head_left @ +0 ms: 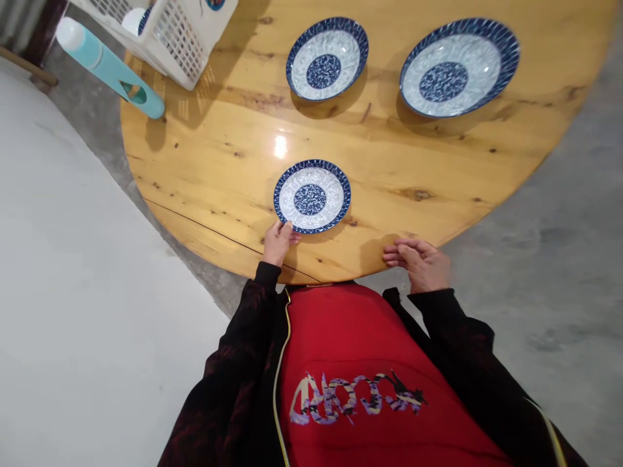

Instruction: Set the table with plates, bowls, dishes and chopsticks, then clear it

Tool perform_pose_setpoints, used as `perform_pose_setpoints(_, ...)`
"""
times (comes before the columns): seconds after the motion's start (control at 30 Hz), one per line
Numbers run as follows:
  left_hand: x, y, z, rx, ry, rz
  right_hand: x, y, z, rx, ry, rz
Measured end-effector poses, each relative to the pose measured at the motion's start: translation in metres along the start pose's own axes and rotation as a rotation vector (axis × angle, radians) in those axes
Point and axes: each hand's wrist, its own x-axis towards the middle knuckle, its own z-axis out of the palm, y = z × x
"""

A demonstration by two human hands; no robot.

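A blue-and-white patterned plate (310, 196) is close to the table's near edge. My left hand (278, 242) grips its lower left rim, thumb on top and fingers beneath. Over the table edge to the right, my right hand (421, 261) is apart from the plate, its fingers loosely bent and close together; nothing shows in them. Farther back sit two more dishes in the same pattern: a blue-rimmed dish (324, 71) near the middle and a larger blue-rimmed dish (442, 82) to its right.
The round wooden table (204, 175) has a dark seam along its front left. A white plastic basket (180, 45) stands at the back left with items in it. Beside it is a light-blue bottle-shaped container (109, 68) with a cut-out. A white surface (73, 259) lies to the left.
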Motion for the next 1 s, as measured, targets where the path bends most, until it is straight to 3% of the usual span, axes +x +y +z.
perform_pose_setpoints(0.17, -0.002, 0.003, -0.012, -0.026, 0.047, 0.014, -0.002, 0.000, 0.005, -0.015, -0.002, 0.011)
perform_pose_setpoints(0.33, -0.008, 0.007, -0.025, -0.046, 0.040, 0.037, -0.012, -0.006, 0.025, -0.025, -0.008, 0.048)
perform_pose_setpoints(0.5, 0.005, 0.012, -0.028, -0.030, 0.001, 0.061, -0.013, -0.016, 0.061, -0.002, -0.108, 0.097)
perform_pose_setpoints(0.77, 0.039, 0.020, -0.027, 0.062, -0.100, 0.100, 0.013, -0.028, 0.140, -0.018, -0.139, -0.050)
perform_pose_setpoints(0.87, 0.046, 0.018, -0.029, 0.096, -0.124, 0.103, 0.019, -0.029, 0.152, -0.038, -0.118, -0.088)
perform_pose_setpoints(1.0, 0.050, 0.015, -0.027, 0.139, -0.145, 0.122, 0.020, -0.026, 0.151, -0.052, -0.074, -0.101)
